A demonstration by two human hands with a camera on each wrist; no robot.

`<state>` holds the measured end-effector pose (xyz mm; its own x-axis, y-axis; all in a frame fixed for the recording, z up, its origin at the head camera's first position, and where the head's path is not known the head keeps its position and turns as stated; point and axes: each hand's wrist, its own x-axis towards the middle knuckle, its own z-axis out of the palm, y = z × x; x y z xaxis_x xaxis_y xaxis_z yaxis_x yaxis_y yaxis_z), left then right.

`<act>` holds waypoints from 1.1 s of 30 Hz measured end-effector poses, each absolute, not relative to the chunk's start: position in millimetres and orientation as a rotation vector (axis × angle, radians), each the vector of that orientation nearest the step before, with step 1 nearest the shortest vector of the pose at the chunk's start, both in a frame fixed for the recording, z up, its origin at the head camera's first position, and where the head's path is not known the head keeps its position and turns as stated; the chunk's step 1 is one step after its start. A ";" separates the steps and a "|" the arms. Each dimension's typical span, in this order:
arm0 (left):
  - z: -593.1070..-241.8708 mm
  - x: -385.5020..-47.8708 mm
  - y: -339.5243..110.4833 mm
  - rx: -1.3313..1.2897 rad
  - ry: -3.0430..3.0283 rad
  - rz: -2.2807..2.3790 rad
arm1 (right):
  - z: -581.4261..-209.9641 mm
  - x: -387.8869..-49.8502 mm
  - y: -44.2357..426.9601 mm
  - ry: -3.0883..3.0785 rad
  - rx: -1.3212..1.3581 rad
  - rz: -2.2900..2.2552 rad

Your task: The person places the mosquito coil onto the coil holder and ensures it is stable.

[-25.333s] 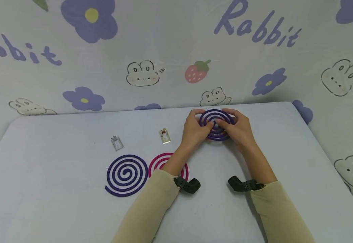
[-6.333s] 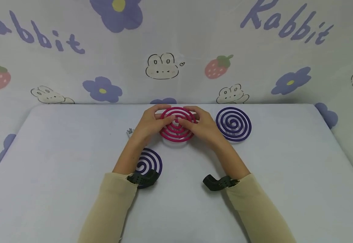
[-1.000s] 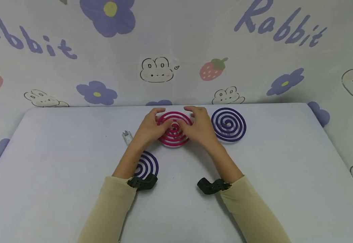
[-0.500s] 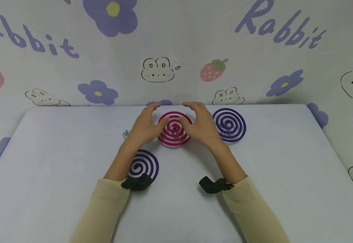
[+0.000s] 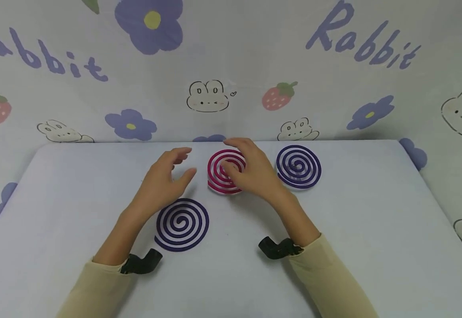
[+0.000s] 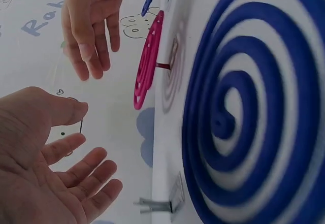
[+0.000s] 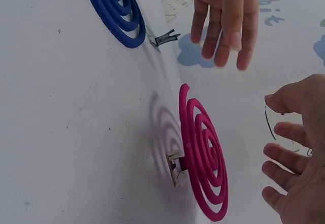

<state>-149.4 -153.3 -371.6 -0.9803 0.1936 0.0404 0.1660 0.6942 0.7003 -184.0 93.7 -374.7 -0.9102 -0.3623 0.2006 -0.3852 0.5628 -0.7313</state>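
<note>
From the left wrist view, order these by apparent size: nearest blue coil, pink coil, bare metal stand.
1. Nearest blue coil, cut off by the picture edge; nearness to the camera enlarges it.
2. Pink coil, seen nearly edge-on.
3. Bare metal stand.

White table (image 5: 223, 274) with purple coil (image 5: 181, 221), metal stands (image 7: 165, 38)

A rabbit-print backdrop (image 5: 239, 53) rises behind the white table (image 5: 227, 269).

I'm seeing soft, slightly dim light; the pink coil (image 7: 207, 154) throws a blurred shadow on the tabletop (image 7: 76, 132), and lettering (image 6: 39, 23) looks hazy in my left-wrist view.
</note>
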 end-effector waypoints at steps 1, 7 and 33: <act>-372.1 -146.0 -156.0 0.304 2.862 1.174 | -374.4 -182.6 93.4 -2.757 0.680 1.293; -371.8 -125.0 -173.7 0.313 2.862 1.170 | -374.2 -173.2 87.0 -2.741 0.819 1.252; -385.9 -59.4 -210.0 0.484 2.706 0.697 | -393.8 -108.6 32.9 -2.926 1.431 0.867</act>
<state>-59.4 -210.0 -385.9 -0.8969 0.3918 -0.2050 0.2440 0.8252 0.5095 -108.6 32.9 -393.8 -0.6180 -0.7860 0.0185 -0.6692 0.5135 -0.5371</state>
